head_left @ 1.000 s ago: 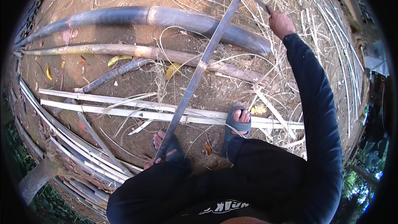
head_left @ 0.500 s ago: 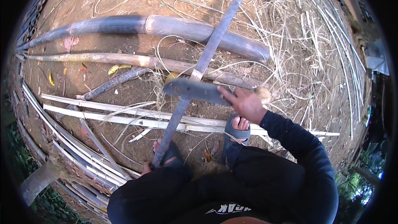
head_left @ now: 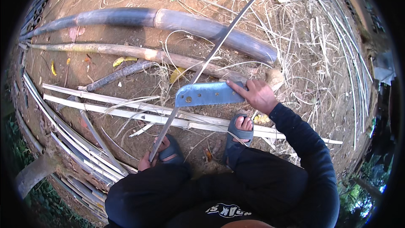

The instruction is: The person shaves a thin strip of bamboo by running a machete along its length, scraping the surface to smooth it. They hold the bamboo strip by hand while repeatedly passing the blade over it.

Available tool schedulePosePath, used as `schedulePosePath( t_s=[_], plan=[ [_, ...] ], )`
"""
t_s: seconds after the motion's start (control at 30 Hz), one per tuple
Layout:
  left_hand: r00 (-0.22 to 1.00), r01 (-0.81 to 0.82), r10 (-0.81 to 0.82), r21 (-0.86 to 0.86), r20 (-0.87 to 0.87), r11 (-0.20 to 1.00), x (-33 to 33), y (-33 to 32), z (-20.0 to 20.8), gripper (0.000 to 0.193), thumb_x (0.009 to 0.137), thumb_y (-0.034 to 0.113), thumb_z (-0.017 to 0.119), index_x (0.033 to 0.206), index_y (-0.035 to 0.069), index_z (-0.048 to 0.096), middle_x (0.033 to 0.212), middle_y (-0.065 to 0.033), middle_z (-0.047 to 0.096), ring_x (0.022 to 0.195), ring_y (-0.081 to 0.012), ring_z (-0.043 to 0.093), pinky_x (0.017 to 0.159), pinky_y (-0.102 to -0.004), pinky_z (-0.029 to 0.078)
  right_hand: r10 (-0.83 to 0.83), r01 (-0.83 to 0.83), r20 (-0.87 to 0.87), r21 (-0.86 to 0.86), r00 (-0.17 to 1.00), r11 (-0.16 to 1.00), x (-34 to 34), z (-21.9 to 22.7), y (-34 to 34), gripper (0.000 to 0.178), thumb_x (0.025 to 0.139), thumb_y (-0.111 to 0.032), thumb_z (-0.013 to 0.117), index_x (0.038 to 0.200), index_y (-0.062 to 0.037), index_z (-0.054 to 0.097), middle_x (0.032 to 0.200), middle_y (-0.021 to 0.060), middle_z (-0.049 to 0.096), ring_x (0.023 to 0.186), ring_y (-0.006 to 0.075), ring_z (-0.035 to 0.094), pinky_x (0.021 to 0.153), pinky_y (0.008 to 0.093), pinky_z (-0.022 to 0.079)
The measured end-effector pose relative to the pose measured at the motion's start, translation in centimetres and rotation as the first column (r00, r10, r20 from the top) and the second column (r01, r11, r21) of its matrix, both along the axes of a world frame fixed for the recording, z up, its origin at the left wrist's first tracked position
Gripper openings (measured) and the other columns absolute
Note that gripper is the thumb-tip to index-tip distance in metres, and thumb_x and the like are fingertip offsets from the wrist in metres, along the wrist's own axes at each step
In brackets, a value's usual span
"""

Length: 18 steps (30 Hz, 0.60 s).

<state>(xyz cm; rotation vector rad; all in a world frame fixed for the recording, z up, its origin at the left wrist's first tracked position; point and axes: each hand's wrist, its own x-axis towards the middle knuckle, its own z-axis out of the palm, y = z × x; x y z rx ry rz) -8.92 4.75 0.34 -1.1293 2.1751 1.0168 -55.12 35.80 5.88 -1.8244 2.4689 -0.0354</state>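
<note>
Now the bamboo strip (head_left: 165, 128), broad face showing half a second ago, is turned edge-on, its near end gripped in the left hand (head_left: 146, 161) beside the left sandal (head_left: 175, 148); the right hand (head_left: 260, 96) grips the machete (head_left: 211, 94), blade crossing the strip.

The big knife (head_left: 211, 94) in the middle is blue-gray with brown, rusty spots, and its handle (head_left: 274, 79) is pale tan. The long strip (head_left: 163, 134) is dark gray with a whitish edge near its middle. Across the top, the fat pole (head_left: 190, 22) is blue-black on the left, lighter gray on the right, with a tan ring. The thin pole (head_left: 114, 50) below it is light brown. Two flat sticks (head_left: 101, 112) at center left are creamy white. The ground (head_left: 126, 0) is orange-brown, with one bright yellow leaf (head_left: 178, 74) near the middle. The sandals (head_left: 240, 133) are dark gray-blue. The shirt (head_left: 185, 214) at the bottom is black with a white print.
</note>
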Motion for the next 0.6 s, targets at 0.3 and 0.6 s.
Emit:
schedulePosePath(
  t_s=[0.3, 0.6],
  plan=[
    [0.998, -0.019, 0.021, 0.045, -0.06, 0.999, -0.5, 0.4, -1.9, 0.031, 0.093, 0.038, 0.065, 0.095, 0.009, 0.058, 0.074, -0.0262, 0.063, 0.081, -0.0502, 0.062, 0.062, -0.0531, 0.048, -0.107, 0.084, 0.22, 0.11, 0.97, 0.99, 4.5, 0.7, -1.5, 0.076, 0.084, -0.01, 0.061, 0.154, -0.0241, 0.033, 0.076, 0.0065, 0.052, 0.065, 0.021, 0.057, 0.058, 0.0368, 0.048],
    [0.997, -0.033, 0.032, 0.011, 0.066, 0.999, -2.2, 1.8, 0.5, 0.025, 0.094, 0.031, 0.064, 0.103, 0.008, 0.062, 0.078, -0.0238, 0.065, 0.082, -0.0483, 0.064, 0.065, -0.0471, 0.052, -0.547, 0.562, -0.131, 0.187, 0.827, 0.806, -5.3, -1.1, -2.2, 0.059, 0.096, -0.013, 0.055, 0.151, -0.0191, 0.036, 0.07, 0.0107, 0.059, 0.048, 0.0177, 0.053, 0.041, 0.0358, 0.047]
  ],
)
